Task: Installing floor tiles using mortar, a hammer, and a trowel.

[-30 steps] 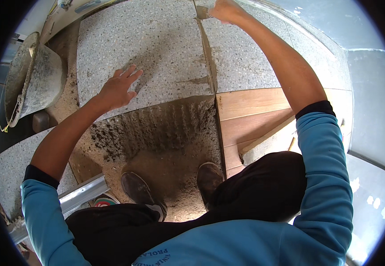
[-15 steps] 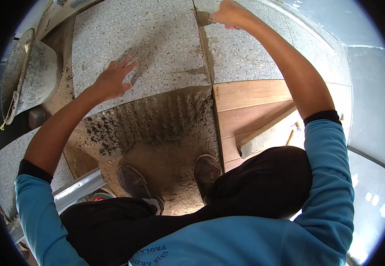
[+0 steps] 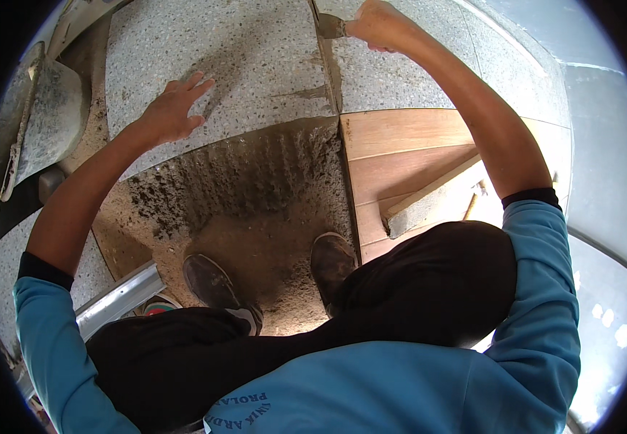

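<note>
My right hand (image 3: 382,26) is closed around a putty knife, whose handle it hides. The knife's dull brown blade (image 3: 333,26) points left and lies at the mortar-smeared joint (image 3: 331,69) between two speckled grey tiles. My left hand (image 3: 176,108), fingers spread and holding nothing, is over the large left tile (image 3: 255,58), near its front left part; whether it touches the surface I cannot tell. In front of that tile's near edge lies a bed of ridged wet mortar (image 3: 248,173), dark and crumbly on its left.
A dirty bucket (image 3: 57,108) lies tipped at the left. Wood-look tiles (image 3: 407,134) border the mortar bed on the right, with a light block-like float (image 3: 429,199) on them. A metal straightedge (image 3: 118,295) lies at lower left. My shoes (image 3: 208,278) stand on sandy ground.
The whole view has shifted, so the floor sits higher and slightly left. My right hand and the blade have come slightly nearer along the joint. My left hand stays over the tile.
</note>
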`<state>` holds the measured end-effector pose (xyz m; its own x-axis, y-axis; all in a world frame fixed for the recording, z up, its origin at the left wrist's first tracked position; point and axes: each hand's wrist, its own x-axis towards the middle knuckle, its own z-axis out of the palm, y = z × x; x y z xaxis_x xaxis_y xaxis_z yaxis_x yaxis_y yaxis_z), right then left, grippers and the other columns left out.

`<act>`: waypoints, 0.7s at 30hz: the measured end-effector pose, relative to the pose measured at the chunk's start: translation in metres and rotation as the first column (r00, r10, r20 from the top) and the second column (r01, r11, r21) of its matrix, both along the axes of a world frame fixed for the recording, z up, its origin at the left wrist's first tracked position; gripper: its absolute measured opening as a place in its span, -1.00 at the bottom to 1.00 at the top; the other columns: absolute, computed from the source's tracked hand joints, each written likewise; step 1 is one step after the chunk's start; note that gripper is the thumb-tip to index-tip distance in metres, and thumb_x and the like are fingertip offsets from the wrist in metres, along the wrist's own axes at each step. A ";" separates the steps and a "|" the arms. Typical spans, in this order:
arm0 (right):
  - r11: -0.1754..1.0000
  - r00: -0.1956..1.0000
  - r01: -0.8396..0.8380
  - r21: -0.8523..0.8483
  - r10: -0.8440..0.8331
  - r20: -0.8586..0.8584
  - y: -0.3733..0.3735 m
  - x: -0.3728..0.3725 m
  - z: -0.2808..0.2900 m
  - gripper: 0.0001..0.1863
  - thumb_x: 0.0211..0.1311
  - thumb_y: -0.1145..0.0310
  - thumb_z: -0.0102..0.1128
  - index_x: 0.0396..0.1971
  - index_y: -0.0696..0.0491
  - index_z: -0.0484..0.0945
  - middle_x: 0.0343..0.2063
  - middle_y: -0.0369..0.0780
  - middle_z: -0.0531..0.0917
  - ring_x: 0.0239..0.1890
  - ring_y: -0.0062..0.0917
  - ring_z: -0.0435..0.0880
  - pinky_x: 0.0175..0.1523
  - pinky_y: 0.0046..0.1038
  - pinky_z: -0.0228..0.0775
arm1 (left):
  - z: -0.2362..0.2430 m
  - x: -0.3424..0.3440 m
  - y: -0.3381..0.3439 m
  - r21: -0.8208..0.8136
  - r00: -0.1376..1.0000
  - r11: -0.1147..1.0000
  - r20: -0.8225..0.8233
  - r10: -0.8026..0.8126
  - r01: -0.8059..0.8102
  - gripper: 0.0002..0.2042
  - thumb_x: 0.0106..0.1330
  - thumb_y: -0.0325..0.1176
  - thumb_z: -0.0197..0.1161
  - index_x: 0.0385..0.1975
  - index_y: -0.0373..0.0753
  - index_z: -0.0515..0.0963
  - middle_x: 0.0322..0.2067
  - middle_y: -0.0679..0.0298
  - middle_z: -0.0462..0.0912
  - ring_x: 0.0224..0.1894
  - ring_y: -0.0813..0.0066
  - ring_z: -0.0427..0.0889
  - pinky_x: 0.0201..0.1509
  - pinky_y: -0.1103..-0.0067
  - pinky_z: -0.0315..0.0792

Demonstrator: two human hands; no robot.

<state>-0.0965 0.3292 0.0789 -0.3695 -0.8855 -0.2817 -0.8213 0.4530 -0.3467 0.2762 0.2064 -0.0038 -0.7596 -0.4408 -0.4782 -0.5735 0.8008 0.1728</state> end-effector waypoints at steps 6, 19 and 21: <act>0.987 1.000 0.008 0.159 -0.011 0.019 0.018 0.013 0.009 -0.51 0.25 0.13 0.20 -0.64 0.31 0.57 -0.67 0.05 0.61 -0.62 -0.22 0.62 -0.48 -0.18 0.44 | -0.002 0.000 -0.002 -0.010 0.999 1.000 0.038 -0.023 0.023 -0.22 0.40 -0.21 0.31 0.56 0.08 0.05 0.59 0.23 -0.05 0.56 -0.05 0.03 0.59 0.11 0.16; 0.975 0.993 0.026 0.221 -0.051 0.106 0.068 0.027 0.005 -0.59 0.24 0.27 0.21 -0.79 0.10 0.45 -0.80 -0.23 0.49 -0.83 -0.65 0.37 -0.74 -0.51 0.14 | -0.007 0.001 -0.005 -0.031 0.997 0.998 0.061 -0.051 0.053 -0.22 0.41 -0.21 0.31 0.57 0.09 0.02 0.59 0.24 -0.07 0.57 0.03 0.03 0.59 0.15 0.18; 0.982 0.990 0.026 0.189 -0.051 0.131 0.079 0.029 0.003 -0.59 0.24 0.28 0.21 -0.79 0.11 0.46 -0.81 -0.23 0.48 -0.83 -0.65 0.37 -0.74 -0.51 0.15 | -0.009 0.002 -0.006 -0.034 0.996 0.998 0.061 -0.058 0.060 -0.22 0.41 -0.21 0.30 0.57 0.09 0.02 0.59 0.24 -0.07 0.57 0.03 0.03 0.59 0.15 0.17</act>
